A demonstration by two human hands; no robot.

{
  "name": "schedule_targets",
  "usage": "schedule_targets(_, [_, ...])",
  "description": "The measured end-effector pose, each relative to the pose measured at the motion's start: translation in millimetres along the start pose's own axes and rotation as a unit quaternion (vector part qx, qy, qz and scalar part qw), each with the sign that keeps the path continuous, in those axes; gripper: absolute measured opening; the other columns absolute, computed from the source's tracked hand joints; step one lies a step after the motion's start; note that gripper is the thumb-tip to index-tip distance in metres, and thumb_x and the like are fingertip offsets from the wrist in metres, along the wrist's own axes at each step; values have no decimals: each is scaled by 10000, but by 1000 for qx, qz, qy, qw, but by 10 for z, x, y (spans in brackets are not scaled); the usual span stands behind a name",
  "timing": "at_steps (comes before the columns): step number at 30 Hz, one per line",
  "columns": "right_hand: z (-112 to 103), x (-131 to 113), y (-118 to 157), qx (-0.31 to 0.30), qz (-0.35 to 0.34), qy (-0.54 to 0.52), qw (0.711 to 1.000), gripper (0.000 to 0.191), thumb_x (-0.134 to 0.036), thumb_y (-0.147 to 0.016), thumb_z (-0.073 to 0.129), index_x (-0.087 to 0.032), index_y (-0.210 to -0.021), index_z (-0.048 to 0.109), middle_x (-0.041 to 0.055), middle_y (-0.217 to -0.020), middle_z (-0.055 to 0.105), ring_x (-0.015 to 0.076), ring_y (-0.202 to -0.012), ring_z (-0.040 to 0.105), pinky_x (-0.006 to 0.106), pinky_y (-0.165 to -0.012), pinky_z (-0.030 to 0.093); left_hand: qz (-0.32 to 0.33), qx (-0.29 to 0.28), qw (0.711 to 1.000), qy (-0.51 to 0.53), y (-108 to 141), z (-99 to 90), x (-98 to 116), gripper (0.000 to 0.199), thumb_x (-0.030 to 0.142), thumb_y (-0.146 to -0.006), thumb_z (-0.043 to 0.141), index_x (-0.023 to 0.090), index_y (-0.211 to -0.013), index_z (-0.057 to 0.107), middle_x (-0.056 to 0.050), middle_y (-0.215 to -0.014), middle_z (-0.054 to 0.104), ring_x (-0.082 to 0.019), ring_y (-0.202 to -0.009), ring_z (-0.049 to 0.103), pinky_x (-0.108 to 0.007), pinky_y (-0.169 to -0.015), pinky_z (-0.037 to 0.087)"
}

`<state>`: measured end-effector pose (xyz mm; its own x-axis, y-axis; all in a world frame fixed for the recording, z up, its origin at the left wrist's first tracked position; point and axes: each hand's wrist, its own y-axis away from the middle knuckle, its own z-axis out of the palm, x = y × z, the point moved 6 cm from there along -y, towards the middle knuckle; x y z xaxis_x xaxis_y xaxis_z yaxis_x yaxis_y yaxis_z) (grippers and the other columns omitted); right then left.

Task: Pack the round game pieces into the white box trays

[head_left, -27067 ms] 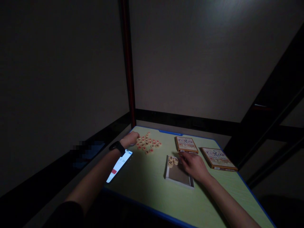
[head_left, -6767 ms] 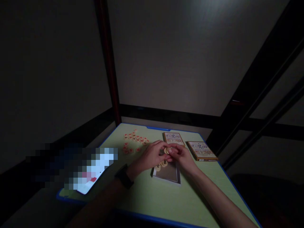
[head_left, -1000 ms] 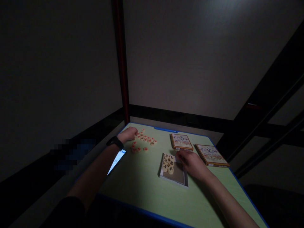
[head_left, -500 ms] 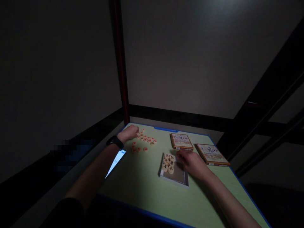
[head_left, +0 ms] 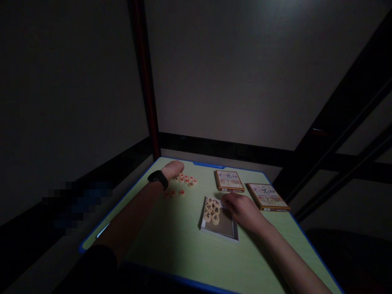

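Observation:
Round wooden pieces with red characters (head_left: pixel 181 192) lie scattered on the green table at the back left. My left hand (head_left: pixel 173 168), with a dark watch on its wrist, is over the far side of that group, its fingers curled; anything in them is hidden. Several pieces with black characters (head_left: pixel 215 210) sit in the left part of a shallow open tray (head_left: pixel 219 235). At the tray's far right corner is my right hand (head_left: pixel 237 204), fingers drawn together, their tips dark and too small to tell what they hold.
Two flat printed boxes, one behind the tray (head_left: pixel 229 180) and one further right (head_left: pixel 268 197), lie on the table (head_left: pixel 171 245). A phone (head_left: pixel 103 230) is partly hidden behind my left forearm. Walls stand behind and to the left.
My left hand has moved right across the far red-character pieces, and its forearm now covers most of the phone. The view has shifted slightly. My right hand stays by the tray corner.

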<state>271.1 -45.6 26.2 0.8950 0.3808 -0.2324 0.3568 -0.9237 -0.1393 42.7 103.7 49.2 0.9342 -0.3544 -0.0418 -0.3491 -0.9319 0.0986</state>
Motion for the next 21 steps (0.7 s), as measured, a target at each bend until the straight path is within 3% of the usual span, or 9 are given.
schedule_targets(10, [-16, 11, 10, 26, -14, -14, 999, 229, -129, -890, 464, -181, -946, 680, 91, -918, 723, 211, -834, 669, 283, -713, 445, 7, 28, 999, -13, 68, -71, 118, 319, -28, -761, 541, 93, -1021, 683, -181, -1107, 677, -252, -1014, 652, -278, -814, 502])
schedule_targets(14, [-88, 74, 2, 107, 10, -110, 988, 191, -180, -891, 492, -179, -931, 679, 96, -892, 729, 223, -818, 673, 322, -738, 479, 42, 76, 996, 3, 202, -198, 301, 242, 70, -871, 472, 97, -1001, 674, -156, -1028, 687, -240, -998, 644, -296, -867, 489])
schedule_targets(16, [-118, 111, -4, 160, 34, -250, 954, 183, -285, -898, 546, -189, -993, 669, 85, -911, 737, 220, -830, 680, 349, -777, 503, 104, 136, 984, 47, 336, -280, 545, 220, 124, -901, 463, 114, -967, 673, -128, -1000, 688, -231, -974, 639, -313, -896, 487])
schedule_targets(17, [-112, 122, -11, 174, 44, -337, 924, 222, -342, -887, 585, -198, -1037, 658, 79, -936, 740, 219, -851, 686, 360, -796, 516, 143, 174, 971, 83, 427, -320, 692, 204, 147, -907, 473, 121, -933, 674, -113, -963, 690, -225, -944, 640, -324, -899, 491])
schedule_targets(19, [-61, 103, -35, 169, 55, -505, 845, 350, -424, -830, 678, -216, -1109, 637, 71, -997, 743, 219, -915, 693, 377, -837, 537, 209, 246, 933, 159, 639, -369, 974, 169, 191, -912, 511, 142, -956, 667, -87, -979, 687, -211, -952, 633, -329, -910, 497])
schedule_targets(21, [2, 48, -58, 147, 59, -625, 764, 456, -440, -754, 771, -227, -1136, 640, 62, -1022, 745, 215, -950, 697, 387, -877, 546, 231, 284, 902, 229, 816, -347, 1184, 160, 189, -913, 531, 160, -1001, 661, -67, -995, 685, -194, -945, 636, -320, -889, 514])
